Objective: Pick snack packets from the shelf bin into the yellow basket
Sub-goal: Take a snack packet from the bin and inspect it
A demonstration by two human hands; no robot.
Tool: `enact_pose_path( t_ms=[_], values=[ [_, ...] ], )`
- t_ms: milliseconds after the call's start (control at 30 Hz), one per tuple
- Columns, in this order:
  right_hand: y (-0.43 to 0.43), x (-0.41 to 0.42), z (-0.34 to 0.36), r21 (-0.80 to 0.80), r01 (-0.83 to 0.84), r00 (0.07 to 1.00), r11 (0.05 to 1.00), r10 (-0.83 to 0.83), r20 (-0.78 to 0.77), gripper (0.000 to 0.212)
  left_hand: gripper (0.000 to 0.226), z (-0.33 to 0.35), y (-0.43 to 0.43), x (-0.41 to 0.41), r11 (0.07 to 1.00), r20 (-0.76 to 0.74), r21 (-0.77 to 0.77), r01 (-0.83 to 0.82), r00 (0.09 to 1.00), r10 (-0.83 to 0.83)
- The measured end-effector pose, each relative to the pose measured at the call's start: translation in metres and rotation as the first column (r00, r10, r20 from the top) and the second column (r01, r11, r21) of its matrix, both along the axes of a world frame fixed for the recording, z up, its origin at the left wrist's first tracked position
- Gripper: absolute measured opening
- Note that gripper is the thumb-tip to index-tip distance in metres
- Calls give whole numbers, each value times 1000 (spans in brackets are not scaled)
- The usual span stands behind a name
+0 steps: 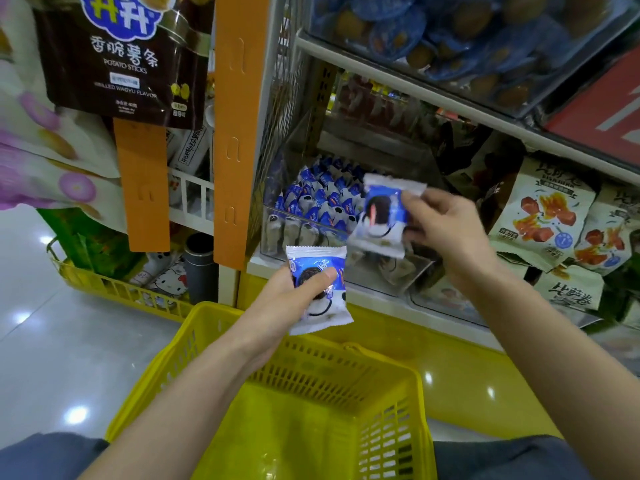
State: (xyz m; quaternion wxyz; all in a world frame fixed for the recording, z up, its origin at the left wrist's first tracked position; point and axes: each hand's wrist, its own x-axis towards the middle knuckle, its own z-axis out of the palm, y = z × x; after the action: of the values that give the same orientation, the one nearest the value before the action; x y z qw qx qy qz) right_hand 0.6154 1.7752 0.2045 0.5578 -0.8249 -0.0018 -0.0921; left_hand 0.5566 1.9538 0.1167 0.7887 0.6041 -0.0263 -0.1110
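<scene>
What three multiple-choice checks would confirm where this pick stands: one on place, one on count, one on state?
1. Where is the basket relative to the hands? A above them; B below them; C out of view.
2. How many packets are held? A none; B one; C two.
3. The right hand is: A pinching the upper packet; B flat and empty; C inside the basket.
Answers: 1 B, its yellow wall shows beneath both. 2 C, the left hand grips the lower packet too. 3 A, fingers clamp the upper packet's edge before the bin.
</scene>
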Motion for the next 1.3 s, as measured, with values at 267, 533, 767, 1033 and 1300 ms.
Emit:
enact_pose_path(
  t_ms=[267,533,767,1033,1300],
  values=[
    [-3,58,-23,-716,53,994,696,-105,-29,34,19,-3,-1,7,996,-21,-36,-76,997,75],
    [10,81,-39,-618,-119,971,777,-39,-235,28,14,-7,3,10,994,-30,-18,-106,994,106],
    [7,84,-42,-585,-197,949,787,3,-315,25,13,-12,0,12,995,-33,9,-99,994,99],
    [29,7,-38,-382,-78,967,921,164,198,11,14,-13,-1,6,994,-5,18,-104,995,104],
    [23,-33,-82,-129,-261,961,957,244,-134,19,29,-22,-12,0,994,14,93,-50,999,49]
  ],
)
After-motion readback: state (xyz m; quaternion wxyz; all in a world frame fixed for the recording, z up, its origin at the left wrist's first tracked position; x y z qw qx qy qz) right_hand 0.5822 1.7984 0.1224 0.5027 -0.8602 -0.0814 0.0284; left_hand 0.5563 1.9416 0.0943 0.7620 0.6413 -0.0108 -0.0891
